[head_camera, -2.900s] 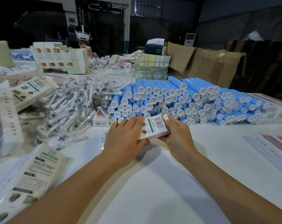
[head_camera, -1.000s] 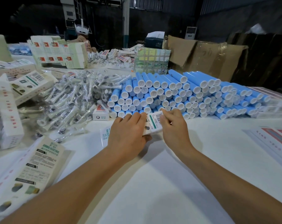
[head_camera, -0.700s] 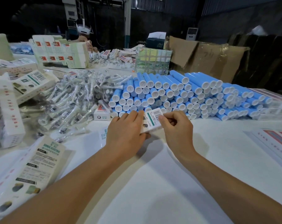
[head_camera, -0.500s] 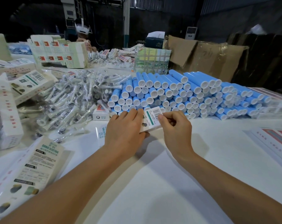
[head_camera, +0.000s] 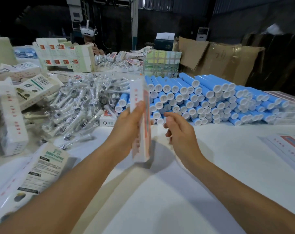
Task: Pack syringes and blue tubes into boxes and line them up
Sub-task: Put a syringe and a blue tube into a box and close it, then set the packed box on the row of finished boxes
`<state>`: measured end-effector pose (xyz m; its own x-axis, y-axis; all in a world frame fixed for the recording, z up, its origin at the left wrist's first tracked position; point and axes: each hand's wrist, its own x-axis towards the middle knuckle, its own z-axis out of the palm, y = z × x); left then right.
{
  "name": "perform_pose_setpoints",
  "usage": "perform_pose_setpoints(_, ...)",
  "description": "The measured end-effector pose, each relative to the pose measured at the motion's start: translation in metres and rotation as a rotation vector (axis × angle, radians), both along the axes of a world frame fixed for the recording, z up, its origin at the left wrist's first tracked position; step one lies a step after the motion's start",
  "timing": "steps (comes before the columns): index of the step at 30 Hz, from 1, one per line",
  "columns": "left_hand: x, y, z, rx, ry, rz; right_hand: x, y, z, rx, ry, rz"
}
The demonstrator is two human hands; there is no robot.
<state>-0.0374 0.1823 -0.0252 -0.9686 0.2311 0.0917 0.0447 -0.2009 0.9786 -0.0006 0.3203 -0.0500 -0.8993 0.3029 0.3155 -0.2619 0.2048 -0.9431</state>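
Observation:
My left hand (head_camera: 128,130) grips a long white box (head_camera: 140,122) with red print and holds it upright above the white table (head_camera: 185,191), its narrow side toward me. My right hand (head_camera: 180,132) hovers just right of the box, fingers loosely curled, holding nothing. Behind both hands lies a wide stack of blue tubes (head_camera: 202,100) with white caps facing me. To the left of the stack sits a heap of clear-wrapped syringes (head_camera: 79,105).
Packed and flat white boxes (head_camera: 32,88) pile up at the left, with one flat carton (head_camera: 35,173) near my left forearm. Printed sheets (head_camera: 288,146) lie at the right edge. Another person sits at the far side behind folded cartons (head_camera: 65,54). Brown cardboard (head_camera: 219,56) leans at the back right.
My left hand has lifted the box off the table and turned it upright. My right hand has let go of the box's end and drawn slightly back.

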Motion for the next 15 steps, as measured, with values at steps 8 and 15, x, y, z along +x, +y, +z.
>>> perform_pose_setpoints(8,0.001,0.008,-0.013,0.479,-0.408,-0.060,0.005,-0.018,-0.011,0.328,-0.062,0.180)
perform_pose_setpoints(15,-0.005,0.010,-0.033,0.206,-0.262,-0.067,0.003,-0.012,-0.012,0.341,-0.048,0.117)
